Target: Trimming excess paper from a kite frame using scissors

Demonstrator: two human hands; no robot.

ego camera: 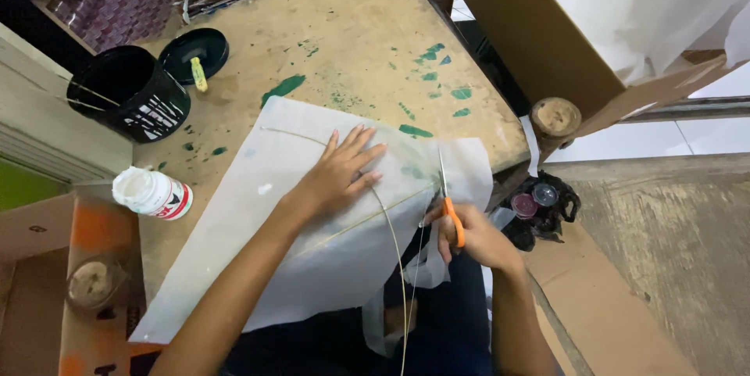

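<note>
A large sheet of thin white paper (305, 266) lies across a worn, paint-stained wooden table (359, 40). Thin bamboo sticks (391, 227) lie on it, one straight and one bowed. My left hand (340, 173) presses flat on the paper with fingers spread, next to the sticks. My right hand (469, 239) grips orange-handled scissors (447, 196), whose blades point away from me into the paper's right edge.
A black bucket (129, 93) and its lid (194, 54) stand at the table's far left. A white glue bottle (152, 193) lies near the left edge. A cardboard box (547, 48) with white paper sits far right; small jars in a black bag (539, 204) rest below it.
</note>
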